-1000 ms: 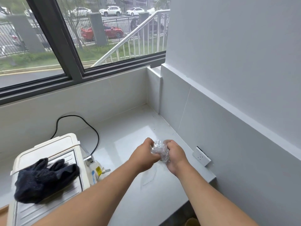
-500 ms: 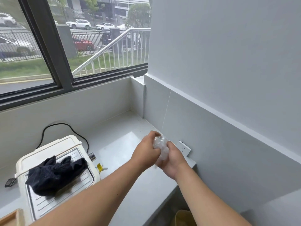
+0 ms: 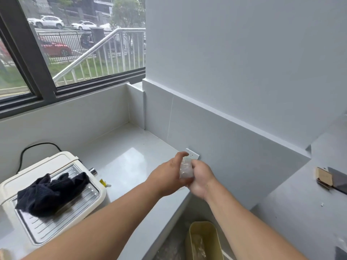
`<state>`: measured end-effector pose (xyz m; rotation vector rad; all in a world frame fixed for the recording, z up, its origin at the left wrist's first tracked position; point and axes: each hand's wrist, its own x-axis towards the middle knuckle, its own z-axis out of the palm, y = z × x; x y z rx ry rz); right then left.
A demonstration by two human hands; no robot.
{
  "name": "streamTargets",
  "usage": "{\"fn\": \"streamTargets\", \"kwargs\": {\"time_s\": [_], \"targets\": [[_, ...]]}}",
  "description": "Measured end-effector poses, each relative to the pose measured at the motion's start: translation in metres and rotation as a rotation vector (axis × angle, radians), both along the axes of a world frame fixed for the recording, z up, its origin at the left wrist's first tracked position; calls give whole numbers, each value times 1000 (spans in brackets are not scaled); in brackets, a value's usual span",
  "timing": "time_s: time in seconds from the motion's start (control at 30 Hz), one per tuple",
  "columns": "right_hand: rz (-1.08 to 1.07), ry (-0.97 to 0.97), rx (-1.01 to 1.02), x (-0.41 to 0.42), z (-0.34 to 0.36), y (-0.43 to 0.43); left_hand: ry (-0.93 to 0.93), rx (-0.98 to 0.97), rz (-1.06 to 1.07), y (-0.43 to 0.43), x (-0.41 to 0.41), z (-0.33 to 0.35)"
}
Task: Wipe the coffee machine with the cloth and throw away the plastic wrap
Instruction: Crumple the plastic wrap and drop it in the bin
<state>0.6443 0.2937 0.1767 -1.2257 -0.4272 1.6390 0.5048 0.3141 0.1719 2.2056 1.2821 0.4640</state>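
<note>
**Wrap balled up, bin now in sight**

The pale counter (image 3: pixel 131 162) runs under the window to the right-hand wall. At its left end sits the cream coffee machine (image 3: pixel 62 162). The dark cloth (image 3: pixel 50 194) lies crumpled on its metal top, with nobody touching it. Since a second ago the person has turned rightwards, and a yellow bin (image 3: pixel 202 228) has come into view on the floor below the counter's end. Both hands have drifted to that end, near the wall socket (image 3: pixel 193 154). The left hand (image 3: pixel 167 177) and right hand (image 3: pixel 201 179) are curled tight against each other, squeezing the plastic wrap (image 3: pixel 185 168) between them. It looks a tighter wad than before. I'd say the wiping is finished and the drop into the bin comes next.
</note>
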Motion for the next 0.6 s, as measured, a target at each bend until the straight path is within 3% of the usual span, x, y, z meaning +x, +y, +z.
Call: {"fn": "streamTargets", "kwargs": {"time_s": [0.1, 0.27, 0.37, 0.6], "targets": [[114, 49, 63, 12, 4, -12, 14, -5, 99, 3, 10, -7], [177, -276, 57, 37, -11, -21, -68, 39, 101, 4, 40, -29], [139, -265, 13, 66, -25, -21, -90, 15, 87, 3, 61, -45], [96, -546, 42, 121, -89, -18, 57, -51, 0, 9, 110, -100]]}}
